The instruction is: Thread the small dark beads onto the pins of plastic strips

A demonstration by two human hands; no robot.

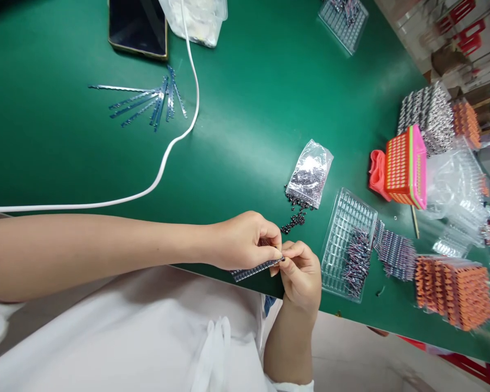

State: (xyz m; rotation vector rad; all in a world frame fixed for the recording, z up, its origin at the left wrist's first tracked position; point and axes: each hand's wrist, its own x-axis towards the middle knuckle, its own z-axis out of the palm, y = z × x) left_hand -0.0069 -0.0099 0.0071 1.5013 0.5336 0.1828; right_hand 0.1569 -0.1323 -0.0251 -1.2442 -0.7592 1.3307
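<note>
My left hand (245,239) is closed around a thin dark strip with a ridged, silvery pattern (253,270), which sticks out below the palm near the table's front edge. Thumb and finger of my right hand (302,275) pinch at the strip's end, where the fingertips of both hands meet. A tiny dark piece (283,259) shows between them; it resembles the loose beads but is too small to be sure. Just beyond the hands lie small shiny dark beads (296,219), spilled from a clear plastic bag (312,170) that holds more.
Right of my hands is a clear ribbed tray (335,239) with a pile of thin dark pieces (357,261). Farther right are orange stacked parts (453,291) and an orange-pink basket (400,166). A white cable (163,163), blue strips (155,100) and a phone (139,27) lie at left.
</note>
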